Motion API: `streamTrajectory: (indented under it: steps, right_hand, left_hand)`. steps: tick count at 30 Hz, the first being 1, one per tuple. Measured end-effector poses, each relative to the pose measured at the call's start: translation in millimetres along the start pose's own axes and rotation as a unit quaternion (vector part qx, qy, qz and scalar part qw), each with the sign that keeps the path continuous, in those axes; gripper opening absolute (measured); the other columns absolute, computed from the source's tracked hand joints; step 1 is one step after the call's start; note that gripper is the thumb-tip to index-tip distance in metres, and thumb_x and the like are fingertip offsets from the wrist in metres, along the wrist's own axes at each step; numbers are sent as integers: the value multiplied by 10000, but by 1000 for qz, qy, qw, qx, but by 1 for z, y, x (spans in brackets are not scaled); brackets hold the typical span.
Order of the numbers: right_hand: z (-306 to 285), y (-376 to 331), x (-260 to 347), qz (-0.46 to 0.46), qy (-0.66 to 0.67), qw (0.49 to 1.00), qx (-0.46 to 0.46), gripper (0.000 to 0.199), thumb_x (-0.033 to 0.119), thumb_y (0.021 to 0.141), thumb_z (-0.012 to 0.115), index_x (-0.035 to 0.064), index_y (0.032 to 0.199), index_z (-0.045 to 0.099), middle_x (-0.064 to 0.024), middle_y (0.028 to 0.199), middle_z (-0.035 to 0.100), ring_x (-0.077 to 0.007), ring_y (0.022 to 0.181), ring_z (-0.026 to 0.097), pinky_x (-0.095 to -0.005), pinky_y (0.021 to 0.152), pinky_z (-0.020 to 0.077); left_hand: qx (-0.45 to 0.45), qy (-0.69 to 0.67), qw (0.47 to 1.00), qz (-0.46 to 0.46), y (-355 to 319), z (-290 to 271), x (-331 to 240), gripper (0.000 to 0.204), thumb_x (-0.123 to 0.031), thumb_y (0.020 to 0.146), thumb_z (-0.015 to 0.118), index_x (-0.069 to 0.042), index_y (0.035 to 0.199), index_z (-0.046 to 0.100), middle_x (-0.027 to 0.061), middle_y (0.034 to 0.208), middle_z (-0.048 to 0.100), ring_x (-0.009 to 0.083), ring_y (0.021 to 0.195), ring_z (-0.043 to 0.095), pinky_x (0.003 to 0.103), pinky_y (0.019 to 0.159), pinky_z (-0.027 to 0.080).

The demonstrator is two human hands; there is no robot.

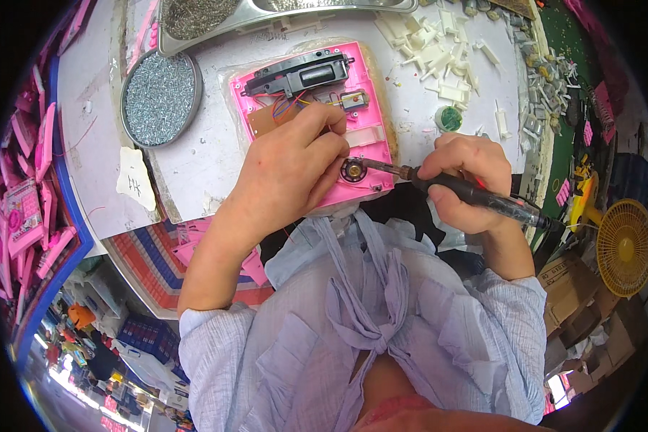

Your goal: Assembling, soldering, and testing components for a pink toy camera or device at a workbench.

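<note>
A pink plastic housing (379, 137) lies open-side up before me on a pad. In it are a black battery-box-like part (304, 75), a small motor (353, 101), a brown circuit board (263, 121), coloured wires (284, 108) and a small round speaker (353, 170). My right hand (469, 176) grips a black-handled soldering iron (475, 194), its tip at the speaker's upper edge. My left hand (295, 162) reaches over the housing, fingers pinched together beside the speaker. What they hold, if anything, is hidden.
A round bowl of screws (161, 98) stands at left, near a torn paper piece (135, 177). A metal tray (288, 10) is at the back. White plastic parts (439, 54), a small green-filled pot (448, 118) and many motors (540, 93) lie right. Pink housings (23, 209) pile far left.
</note>
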State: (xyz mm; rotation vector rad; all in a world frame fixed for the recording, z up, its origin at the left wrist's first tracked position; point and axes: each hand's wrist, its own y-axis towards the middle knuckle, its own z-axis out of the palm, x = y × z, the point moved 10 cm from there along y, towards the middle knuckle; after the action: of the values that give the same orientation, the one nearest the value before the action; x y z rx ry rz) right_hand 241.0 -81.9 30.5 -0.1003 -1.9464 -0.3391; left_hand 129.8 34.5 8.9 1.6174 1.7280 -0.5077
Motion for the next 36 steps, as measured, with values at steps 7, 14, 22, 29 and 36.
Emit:
streamTrajectory:
  steps: [7,14,22,29,36]
  right_hand:
    - [2,3,-4,18,-2,1000,-5,206,49,700,700,61,905,686,3,550,490,-134,465,461,-281,486,360]
    - [-5,0,-3,30,-22,999,-9,201,64,723,706,48,923,697,14,538,471,-108,457,435,-271,486,334]
    - [-31,-15,2,25,25,998,-61,229,86,721,718,0,932,693,-15,594,535,-93,488,459,-258,488,335]
    - [-25,-14,1,30,18,999,-40,225,83,708,710,20,923,695,-6,589,536,-121,487,485,-268,494,366]
    - [-12,-6,5,1,-22,1000,-10,222,81,685,698,41,903,688,-21,574,522,-168,491,484,-309,491,372]
  left_hand:
    - [8,4,1000,5,1,-2,-2,168,-30,787,727,-27,919,622,90,1062,597,283,874,668,380,727,548]
    - [17,16,1000,-2,1,0,-1,242,12,726,754,-49,935,648,103,1088,620,289,911,669,375,736,550]
    - [10,9,1000,-1,0,0,-1,222,12,734,756,-41,928,661,100,1066,621,273,902,672,367,733,550]
    - [0,-2,1000,2,1,0,-4,202,9,734,765,-41,917,695,93,1027,619,239,814,679,347,689,546]
    - [8,30,999,11,1,3,-7,226,-3,713,777,-52,920,700,82,1006,632,237,820,680,351,672,550]
